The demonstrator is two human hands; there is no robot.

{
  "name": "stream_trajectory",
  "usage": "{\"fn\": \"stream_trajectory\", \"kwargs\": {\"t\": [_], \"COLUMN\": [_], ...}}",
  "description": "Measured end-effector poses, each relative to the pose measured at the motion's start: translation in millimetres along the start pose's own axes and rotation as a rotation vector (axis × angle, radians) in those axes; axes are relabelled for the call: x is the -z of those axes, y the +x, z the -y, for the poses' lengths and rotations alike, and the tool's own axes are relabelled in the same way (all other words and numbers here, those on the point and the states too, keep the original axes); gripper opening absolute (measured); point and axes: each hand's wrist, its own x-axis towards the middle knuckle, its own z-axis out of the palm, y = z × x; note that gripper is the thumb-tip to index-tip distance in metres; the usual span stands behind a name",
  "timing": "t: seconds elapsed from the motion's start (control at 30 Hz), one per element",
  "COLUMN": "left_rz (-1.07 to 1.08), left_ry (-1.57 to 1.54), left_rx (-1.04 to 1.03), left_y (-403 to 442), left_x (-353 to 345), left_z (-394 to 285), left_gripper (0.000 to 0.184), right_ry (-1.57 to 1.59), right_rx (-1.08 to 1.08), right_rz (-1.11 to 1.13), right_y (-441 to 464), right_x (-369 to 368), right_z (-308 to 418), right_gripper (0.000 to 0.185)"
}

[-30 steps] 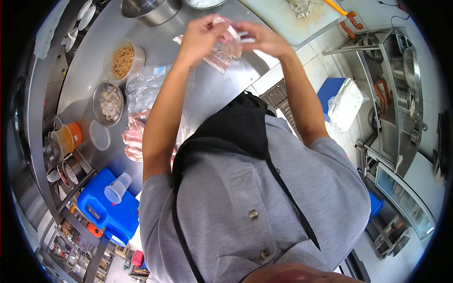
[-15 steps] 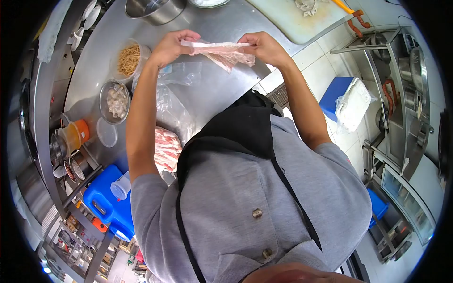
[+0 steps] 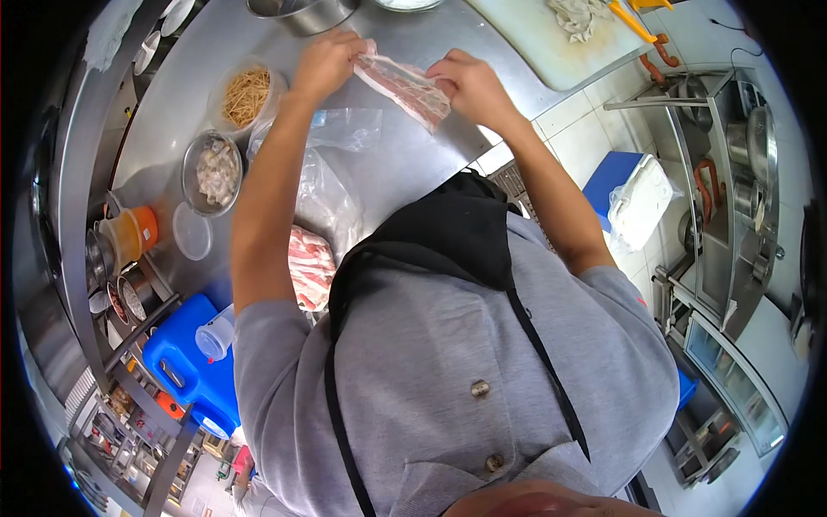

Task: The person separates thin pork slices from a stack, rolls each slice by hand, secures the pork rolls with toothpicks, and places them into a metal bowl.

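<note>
A strip of raw bacon (image 3: 403, 86) is stretched between my two hands over the steel table. My left hand (image 3: 329, 62) pinches its far left end, and my right hand (image 3: 469, 84) grips its upper right edge. The strip slants down to the right, pale fat along its edges and pink meat in the middle. More bacon slices (image 3: 310, 269) lie stacked near my left elbow, partly hidden by my arm. Beside my left forearm are a clear plastic bag (image 3: 326, 194), a steel bowl of pale raw meat pieces (image 3: 215, 172) and a tub of wooden toothpicks (image 3: 247, 96).
A steel pot (image 3: 301, 17) stands at the table's far side. A white cutting board (image 3: 551, 56) at the right bears a crumpled cloth (image 3: 575, 17) and a yellow-handled tool (image 3: 633, 21). A clear lid (image 3: 192, 231) lies at the left. On the floor sits a blue-and-white cooler (image 3: 616, 185).
Both hands still hold the bacon strip. My left hand has moved farther up the table, and the strip has gone from level and bunched to slanting and spread flatter. The view has shifted slightly.
</note>
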Motion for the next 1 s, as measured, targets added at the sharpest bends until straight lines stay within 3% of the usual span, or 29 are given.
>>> {"fn": "stream_trajectory", "kwargs": {"t": [0.07,0.2,0.43,0.83,0.93,1.0], "left_rz": [0.016,-0.005,0.015,0.13,0.123,0.18], "left_ry": [0.09,0.22,0.236,0.4,0.352,0.159], "left_rx": [-0.045,-0.096,-0.128,-0.038,0.052,-0.103], "left_y": [-17.9,-28.5,-32.0,-47.5,-44.2,-43.9], "left_x": [-14.5,-18.0,-15.6,-13.8,-14.4,-24.2], "left_z": [4.6,3.0,2.0,-4.1,-34.2,-54.4], "left_gripper": [0.018,0.023,0.022,0.035,0.04,0.053], "right_ry": [-0.208,-0.343,-0.295,-0.385,-0.249,-0.227], "right_rx": [0.208,0.213,0.249,0.43,0.235,0.168], "right_rz": [0.023,0.047,0.01,0.1,0.102,0.028], "right_y": [-10.5,-29.2,-43.2,-60.7,-62.1,-54.4], "right_x": [-19.1,-39.8,-45.1,-42.7,-31.7,-32.2], "right_z": [-4.9,-12.0,-16.6,-20.8,-20.7,-16.6], "right_gripper": [0.022,0.014,0.011,0.021,0.025,0.022]}}
